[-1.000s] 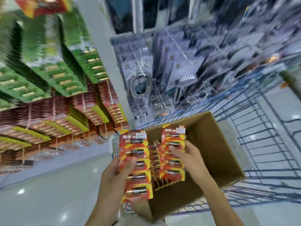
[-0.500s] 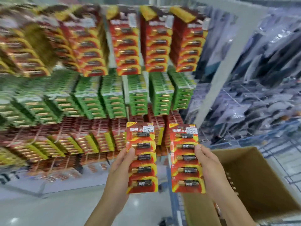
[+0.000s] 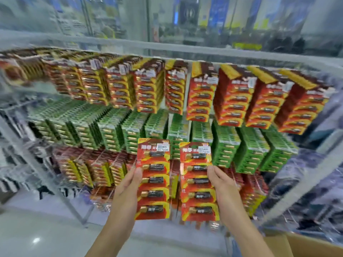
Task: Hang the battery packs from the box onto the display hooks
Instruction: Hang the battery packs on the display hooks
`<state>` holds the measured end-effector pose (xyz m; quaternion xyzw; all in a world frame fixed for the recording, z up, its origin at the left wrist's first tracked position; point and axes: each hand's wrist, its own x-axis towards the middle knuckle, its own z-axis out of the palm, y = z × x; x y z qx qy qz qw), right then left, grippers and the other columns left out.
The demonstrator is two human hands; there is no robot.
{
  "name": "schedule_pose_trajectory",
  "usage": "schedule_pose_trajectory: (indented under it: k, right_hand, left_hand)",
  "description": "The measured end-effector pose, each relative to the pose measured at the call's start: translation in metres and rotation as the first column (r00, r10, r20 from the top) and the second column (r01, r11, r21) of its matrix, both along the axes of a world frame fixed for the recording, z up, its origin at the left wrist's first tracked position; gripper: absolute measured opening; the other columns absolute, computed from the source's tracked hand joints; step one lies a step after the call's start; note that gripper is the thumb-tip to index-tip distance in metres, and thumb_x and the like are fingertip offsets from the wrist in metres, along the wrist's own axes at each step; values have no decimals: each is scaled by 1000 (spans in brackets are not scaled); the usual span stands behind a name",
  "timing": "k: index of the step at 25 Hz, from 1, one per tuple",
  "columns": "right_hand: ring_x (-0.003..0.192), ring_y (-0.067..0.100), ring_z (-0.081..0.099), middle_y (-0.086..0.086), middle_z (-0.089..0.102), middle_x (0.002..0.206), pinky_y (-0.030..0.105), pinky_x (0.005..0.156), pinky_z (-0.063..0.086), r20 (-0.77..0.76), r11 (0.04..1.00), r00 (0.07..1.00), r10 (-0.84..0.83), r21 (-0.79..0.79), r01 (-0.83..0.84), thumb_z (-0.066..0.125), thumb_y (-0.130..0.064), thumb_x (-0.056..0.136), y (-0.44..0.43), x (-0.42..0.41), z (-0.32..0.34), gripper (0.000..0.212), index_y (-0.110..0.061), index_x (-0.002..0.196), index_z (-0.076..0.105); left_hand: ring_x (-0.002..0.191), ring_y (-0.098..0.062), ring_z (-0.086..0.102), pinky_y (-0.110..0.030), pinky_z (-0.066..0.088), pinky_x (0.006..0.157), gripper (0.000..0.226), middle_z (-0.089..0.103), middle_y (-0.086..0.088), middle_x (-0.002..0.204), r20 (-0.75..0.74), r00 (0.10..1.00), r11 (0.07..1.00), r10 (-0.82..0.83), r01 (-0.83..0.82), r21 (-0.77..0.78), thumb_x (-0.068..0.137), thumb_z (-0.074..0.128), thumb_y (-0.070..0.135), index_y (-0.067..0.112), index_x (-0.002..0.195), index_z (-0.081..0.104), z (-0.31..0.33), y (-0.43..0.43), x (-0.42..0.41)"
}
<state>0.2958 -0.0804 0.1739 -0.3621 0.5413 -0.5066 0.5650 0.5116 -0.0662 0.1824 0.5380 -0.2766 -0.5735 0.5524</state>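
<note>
I hold two red-and-yellow battery packs upright in front of the display rack. My left hand [image 3: 128, 190] grips the left battery pack [image 3: 155, 179] by its left edge, thumb on its front. My right hand [image 3: 222, 188] grips the right battery pack [image 3: 199, 184] by its right edge. Both packs carry white price stickers at the top. Behind them hang full rows of packs: the red packs on the top row [image 3: 233, 97], the green packs in the middle row [image 3: 246, 147], and more red packs low down [image 3: 100, 173]. The cardboard box [image 3: 306, 245] shows only a corner at the bottom right.
A white metal rack frame [image 3: 61, 190] slants down to the glossy white floor [image 3: 37, 236] at the left. Grey packaged goods [image 3: 315, 182] hang on the neighbouring rack at the right. A glass partition stands above the rack.
Both hands lifted the two packs out of the box and up in front of the rack. My view swung from the box and cart up to the hanging rows.
</note>
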Motion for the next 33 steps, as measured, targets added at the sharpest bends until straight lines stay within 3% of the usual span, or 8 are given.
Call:
schedule_pose_trajectory:
  k: [4,7,13,16,19,23,29,33]
  right_hand:
    - [121,16,64,-14,74,119,49,111,46,30,1000,999,-22,-17,22,68,-68,78,-31,34,3,33,-42,95,80]
    - [132,18,55,-14,67,125,47,118,38,112,999,993,-42,-11,44,70,-65,80,-60,49,8,62,-31,132,65]
    - [142,13,43,-21,50,140,39,121,31,107,996,994,-25,-79,33,62,-58,89,-128,72,31,67,-28,148,50]
    - [133,1,40,-23,46,144,31,115,28,96,981,993,-64,-175,80,55,-52,95,-149,81,47,62,-29,152,44]
    - [127,-4,38,-35,47,126,26,111,28,113,961,985,-133,-228,156,56,-55,92,-161,85,62,65,-31,152,45]
    - [136,3,49,-31,59,133,44,121,35,93,916,970,-223,-321,241,67,-81,70,-170,93,78,75,-43,134,60]
    - [129,-3,41,-36,50,124,38,122,29,48,894,944,-327,-308,325,56,-58,89,-176,105,88,65,-33,149,49]
    - [133,9,53,-26,61,134,49,116,41,39,889,938,-344,-309,338,62,-80,76,-181,109,85,73,-44,140,58]
  left_hand:
    - [79,-25,79,-44,59,78,20,82,-1,92,-27,997,997,72,-73,-7,100,57,43,30,101,72,11,-28,29]
    - [61,-23,77,-39,55,67,21,79,-1,73,-6,999,999,52,-53,-9,100,57,38,24,92,70,20,-53,41]
    - [63,-18,77,-34,61,50,21,80,-1,76,9,999,995,40,-39,-89,102,53,34,24,95,70,32,-116,67]
    - [74,-30,79,-44,63,65,26,81,-12,92,-14,999,995,37,-38,-87,101,54,35,19,102,74,29,-139,79]
    - [77,-33,79,-51,62,75,26,80,-14,94,-50,999,996,-1,-3,-85,97,57,36,18,103,75,34,-155,88]
    - [86,-38,78,-56,54,94,31,80,-17,100,-64,995,993,-79,73,-89,91,60,37,16,106,76,44,-174,99]
    - [83,-36,79,-51,55,87,27,80,-16,98,-79,981,981,-177,170,-95,92,60,37,19,103,77,51,-190,109]
    - [83,-34,79,-47,55,84,25,80,-15,98,-87,971,970,-224,213,-119,93,58,35,20,99,78,55,-197,112]
